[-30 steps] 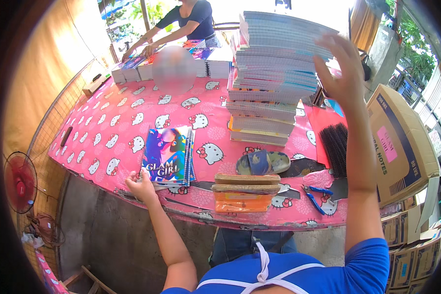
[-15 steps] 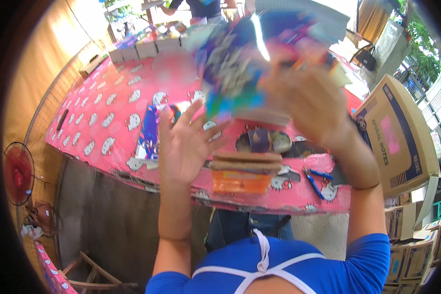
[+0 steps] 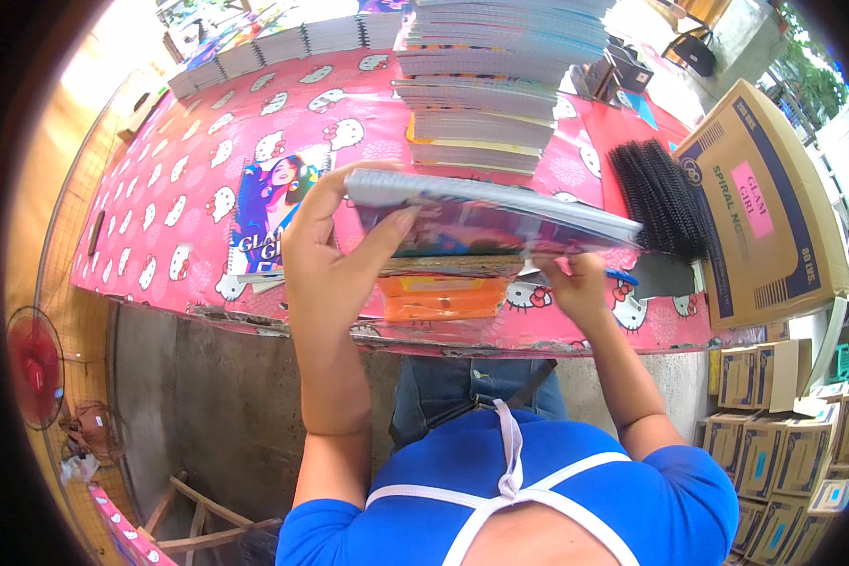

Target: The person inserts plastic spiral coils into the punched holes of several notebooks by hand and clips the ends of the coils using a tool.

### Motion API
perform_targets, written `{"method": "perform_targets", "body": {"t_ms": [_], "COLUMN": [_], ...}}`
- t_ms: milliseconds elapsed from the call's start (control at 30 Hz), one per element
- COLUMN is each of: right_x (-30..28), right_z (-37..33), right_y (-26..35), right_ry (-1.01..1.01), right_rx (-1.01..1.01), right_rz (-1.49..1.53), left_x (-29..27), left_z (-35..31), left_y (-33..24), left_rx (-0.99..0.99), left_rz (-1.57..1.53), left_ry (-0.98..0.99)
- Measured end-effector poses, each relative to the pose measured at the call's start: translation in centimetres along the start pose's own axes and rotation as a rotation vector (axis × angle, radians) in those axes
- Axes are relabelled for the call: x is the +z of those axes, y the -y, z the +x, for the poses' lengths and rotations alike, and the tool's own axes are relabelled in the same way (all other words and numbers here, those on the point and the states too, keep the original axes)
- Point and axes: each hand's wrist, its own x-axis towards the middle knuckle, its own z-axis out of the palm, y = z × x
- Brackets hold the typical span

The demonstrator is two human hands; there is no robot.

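A thick block of notebook sheets (image 3: 500,215) with a dark, colourful cover is held tilted over the table's near edge, its white page edges facing up. My left hand (image 3: 325,250) grips its left end, thumb across the cover and fingers behind. At its lower right edge, my right hand (image 3: 577,288) pinches it, the fingertips partly hidden. Just beneath lie a brown wooden piece (image 3: 457,267) and an orange block (image 3: 443,298). A blue plier handle (image 3: 621,275) shows beside my right hand.
A tall stack of notebook sheets (image 3: 481,127) stands behind the block. Black spiral coils (image 3: 657,200) lie right of it, next to a large cardboard box (image 3: 759,212). A finished spiral notebook (image 3: 269,212) rests on the pink tablecloth (image 3: 189,179) at left. More cartons (image 3: 783,453) are piled at lower right.
My right hand has come down from the raised, blurred colourful sheets to the block's lower edge. My left hand, spread open before, has closed on the block. The tall stack and coils now show.
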Motion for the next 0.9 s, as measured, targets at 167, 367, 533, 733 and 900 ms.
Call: {"method": "perform_targets", "body": {"t_ms": [167, 367, 533, 733, 900], "right_x": [0.6, -2.0, -11.4, -9.3, -10.7], "right_z": [-1.1, -1.9, 11.9, 15.9, 13.6], "right_y": [2.3, 2.6, -11.3, -12.1, -10.8], "right_ry": [-0.040, 0.306, -0.165, 0.134, -0.030], "right_rx": [-0.087, -0.108, -0.009, 0.503, 0.133], "right_rz": [-0.034, 0.096, -0.710, -1.060, -0.758], "left_x": [1.9, 1.9, 3.6, 6.5, 8.4], "left_z": [-4.4, -5.3, -3.2, -4.0, -3.4], "left_y": [4.7, 6.3, 3.0, 0.1, -0.9], "left_rx": [-0.179, -0.448, -0.119, 0.211, 0.246], "left_rz": [-0.076, -0.380, -0.047, 0.644, 1.013], "left_ry": [-0.519, -0.351, -0.489, -0.167, 0.194]}}
